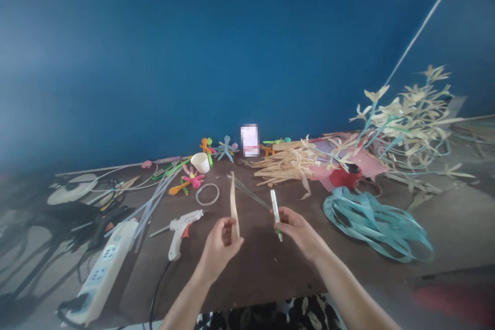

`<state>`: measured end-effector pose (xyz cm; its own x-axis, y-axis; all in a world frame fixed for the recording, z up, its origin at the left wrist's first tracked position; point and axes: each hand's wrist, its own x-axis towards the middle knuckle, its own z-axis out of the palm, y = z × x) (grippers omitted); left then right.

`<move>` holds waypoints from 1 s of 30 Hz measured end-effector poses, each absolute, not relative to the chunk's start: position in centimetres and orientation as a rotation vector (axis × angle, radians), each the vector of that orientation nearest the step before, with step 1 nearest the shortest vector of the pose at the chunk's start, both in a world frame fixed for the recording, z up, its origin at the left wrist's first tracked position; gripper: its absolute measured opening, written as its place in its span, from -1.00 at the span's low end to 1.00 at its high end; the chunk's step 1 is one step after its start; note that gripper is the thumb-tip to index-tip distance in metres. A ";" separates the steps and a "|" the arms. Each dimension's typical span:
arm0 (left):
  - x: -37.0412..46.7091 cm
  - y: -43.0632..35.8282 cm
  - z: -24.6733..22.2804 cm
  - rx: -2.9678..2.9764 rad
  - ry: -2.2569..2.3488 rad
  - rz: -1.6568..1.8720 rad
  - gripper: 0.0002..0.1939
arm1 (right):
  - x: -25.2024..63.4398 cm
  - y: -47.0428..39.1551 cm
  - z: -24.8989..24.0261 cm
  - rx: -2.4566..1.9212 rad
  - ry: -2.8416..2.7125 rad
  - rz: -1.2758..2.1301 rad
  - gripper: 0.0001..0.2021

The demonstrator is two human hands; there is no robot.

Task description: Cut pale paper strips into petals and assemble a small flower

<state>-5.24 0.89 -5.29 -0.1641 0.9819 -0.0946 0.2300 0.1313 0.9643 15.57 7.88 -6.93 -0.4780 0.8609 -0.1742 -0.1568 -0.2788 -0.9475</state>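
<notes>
Left hand (pixel 223 241) is pinched on a tan strip (pixel 233 201) that pokes up toward 12 o'clock, and the right hand (pixel 296 227) is clamped round a white stick (pixel 275 206) leaning toward 11, both over the tabletop (pixel 263 273). Going out from the left one you've got a glue gun (pixel 178 229) around 9:30 and a grey ring (pixel 208 185) at 11. From the right one, it's thin wires (pixel 251 194) at 10 and a teal ribbon (pixel 367 214) pile at 3.

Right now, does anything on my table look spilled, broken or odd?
No visible spills or breakage. At left, the glue gun lies on its side without a stand; at right, the teal ribbon sprawls in untidy loops.
</notes>
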 end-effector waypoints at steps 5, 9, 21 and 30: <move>-3.5 0.2 -5.2 0.418 0.897 1.230 -0.73 | 14.3 7.0 -5.6 -0.987 -1.663 1.645 -0.89; -2.4 0.7 -5.7 0.220 0.727 1.195 -0.78 | 14.1 6.4 -3.8 -1.050 -2.053 1.334 -0.83; -1.5 1.2 -6.7 0.711 1.144 1.133 -0.86 | 13.7 6.6 -3.6 -1.066 -1.962 1.550 -0.69; -1.9 2.1 -6.8 0.939 1.325 1.167 -0.79 | 14.2 6.6 -4.6 -0.868 -1.539 2.116 -0.55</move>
<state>-1.94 2.06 -6.75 -0.1042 0.9712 -0.2144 -0.0903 0.2054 0.9745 14.21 6.64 -4.59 -0.7358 0.6268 -0.2563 0.0506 -0.3265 -0.9438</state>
